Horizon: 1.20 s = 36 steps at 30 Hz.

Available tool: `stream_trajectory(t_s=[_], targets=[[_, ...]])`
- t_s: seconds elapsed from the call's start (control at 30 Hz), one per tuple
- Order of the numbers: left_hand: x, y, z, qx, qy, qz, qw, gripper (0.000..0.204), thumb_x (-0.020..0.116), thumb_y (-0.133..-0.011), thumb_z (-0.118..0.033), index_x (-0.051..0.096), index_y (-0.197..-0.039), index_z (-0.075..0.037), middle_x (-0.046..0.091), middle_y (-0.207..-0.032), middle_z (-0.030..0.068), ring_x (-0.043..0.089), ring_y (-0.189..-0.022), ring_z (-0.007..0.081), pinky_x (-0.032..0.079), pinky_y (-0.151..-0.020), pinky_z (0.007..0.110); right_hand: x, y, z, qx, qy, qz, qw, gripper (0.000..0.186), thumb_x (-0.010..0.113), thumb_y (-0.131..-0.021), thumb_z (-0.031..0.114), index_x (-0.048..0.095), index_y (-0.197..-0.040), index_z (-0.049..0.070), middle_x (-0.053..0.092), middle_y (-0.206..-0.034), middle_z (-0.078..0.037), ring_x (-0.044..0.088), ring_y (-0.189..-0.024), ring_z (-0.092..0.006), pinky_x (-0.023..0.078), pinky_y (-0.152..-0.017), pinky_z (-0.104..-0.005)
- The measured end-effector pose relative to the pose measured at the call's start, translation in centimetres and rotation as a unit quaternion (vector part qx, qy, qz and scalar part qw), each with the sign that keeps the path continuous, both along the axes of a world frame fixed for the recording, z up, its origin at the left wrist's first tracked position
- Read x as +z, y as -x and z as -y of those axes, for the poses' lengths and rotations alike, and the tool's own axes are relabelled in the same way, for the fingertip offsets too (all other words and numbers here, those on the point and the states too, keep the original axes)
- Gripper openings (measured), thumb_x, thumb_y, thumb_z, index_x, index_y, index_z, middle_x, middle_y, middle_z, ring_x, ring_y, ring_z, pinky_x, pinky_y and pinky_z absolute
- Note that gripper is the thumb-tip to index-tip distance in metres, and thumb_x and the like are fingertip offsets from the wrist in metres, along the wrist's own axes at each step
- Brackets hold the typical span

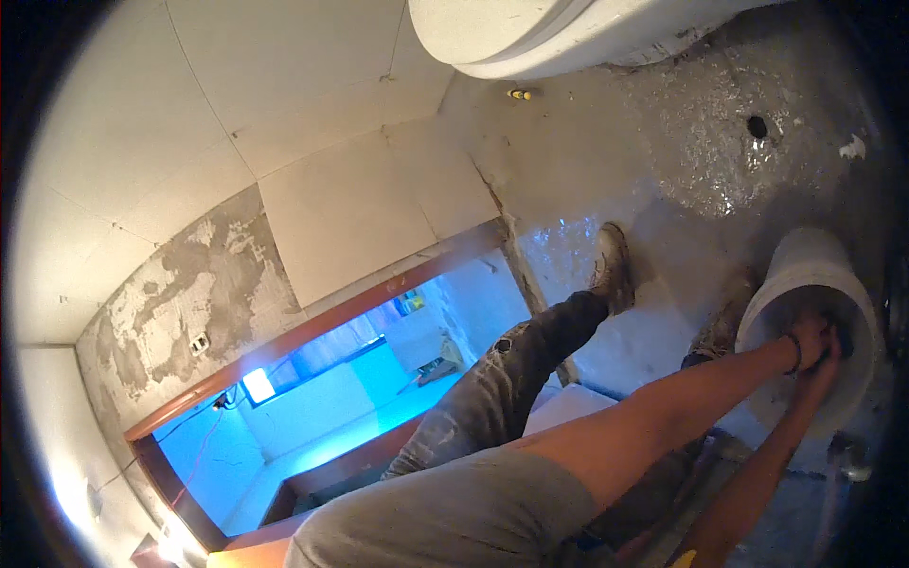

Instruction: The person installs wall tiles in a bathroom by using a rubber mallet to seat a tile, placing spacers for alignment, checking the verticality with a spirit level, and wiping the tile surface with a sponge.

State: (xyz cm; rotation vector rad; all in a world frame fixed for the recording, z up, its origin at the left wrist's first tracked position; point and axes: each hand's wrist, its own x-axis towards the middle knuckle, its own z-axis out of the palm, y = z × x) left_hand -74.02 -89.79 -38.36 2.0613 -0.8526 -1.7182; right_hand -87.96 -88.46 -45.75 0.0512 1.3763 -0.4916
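My left hand (810,337), with a dark band at the wrist, reaches into a white cylindrical bucket (805,251) at the lower right. My right hand (829,352) is in it too, close beside the left one. The fingers of both are curled around something dark in the shadowed inside, too hidden to name. My booted feet are on the wet grey floor (653,265), one just left of the bucket.
A white curved vessel (511,33) stands at the top, near a small yellow object (519,95). A dark hole (757,127) opens in the floor. To the left are a partly tiled wall (369,199) and a wood-framed doorway (170,421) into a blue-lit space.
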Motion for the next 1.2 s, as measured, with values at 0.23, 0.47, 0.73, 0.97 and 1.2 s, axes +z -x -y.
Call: stream_trajectory(t_s=[0.23, 0.47, 0.73, 0.97, 1.2], targets=[[12.4, -7.7, -3.1, 0.043, 0.237, -0.08, 0.967, 0.05, 0.055, -0.091, -0.017, 0.04, -0.137, -0.003, 0.054, -0.125, 0.0193, 0.05, -0.119, 0.0301, 0.039, -0.101, 0.038, 2.6, 0.4, 1.8, 0.392, 0.274, -0.36, 0.801, 0.052, 0.062, -0.086, 0.031, 0.054, -0.125, -0.002, 0.059, -0.12, -0.013, 0.056, -0.102, -0.024, 0.044, -0.089, -0.0331], [23.8, -34.4, -25.6, 0.211, 0.075, 0.126, 0.966, 0.05, 0.055, -0.095, -0.017, 0.037, -0.14, -0.005, 0.054, -0.13, 0.0089, 0.052, -0.117, 0.0171, 0.043, -0.097, 0.03, 13.0, -3.0, 4.3, 0.265, 0.262, -0.437, 0.819, 0.054, 0.065, -0.086, 0.034, 0.053, -0.124, -0.003, 0.059, -0.117, -0.015, 0.056, -0.096, -0.0251, 0.044, -0.085, -0.0366], [43.8, -60.1, -66.6, 0.687, -0.055, 0.399, 0.605, 0.046, 0.055, -0.089, -0.017, 0.039, -0.129, -0.002, 0.064, -0.095, 0.012, 0.061, -0.081, 0.0193, 0.051, -0.068, 0.035, 30.0, -17.6, -0.3, 0.328, 0.36, -0.505, 0.712, 0.062, 0.07, -0.084, 0.031, 0.046, -0.131, -0.002, 0.049, -0.13, -0.022, 0.052, -0.113, -0.0316, 0.041, -0.097, -0.0395], [54.1, -73.6, -75.2, 0.496, -0.066, 0.644, 0.579, 0.057, 0.06, -0.088, -0.019, 0.037, -0.132, 0.009, 0.063, -0.097, 0.0195, 0.062, -0.084, 0.0218, 0.05, -0.077, 0.032, 43.2, -51.1, -11.9, 0.339, 0.453, -0.336, 0.753, 0.065, 0.069, -0.085, 0.022, 0.036, -0.137, 0.0, 0.041, -0.137, -0.019, 0.044, -0.121, -0.0307, 0.033, -0.104, -0.0387], [59.4, -78.0, -76.2, 0.738, -0.013, 0.406, 0.539, 0.04, 0.056, -0.093, -0.03, 0.046, -0.114, 0.003, 0.06, -0.077, 0.0101, 0.06, -0.067, 0.0164, 0.047, -0.051, 0.03, 52.9, -78.0, -23.9, 0.479, 0.544, -0.027, 0.688, 0.068, 0.071, -0.075, 0.003, 0.042, -0.137, 0.005, 0.046, -0.131, -0.012, 0.044, -0.12, -0.0239, 0.033, -0.103, -0.0358]])
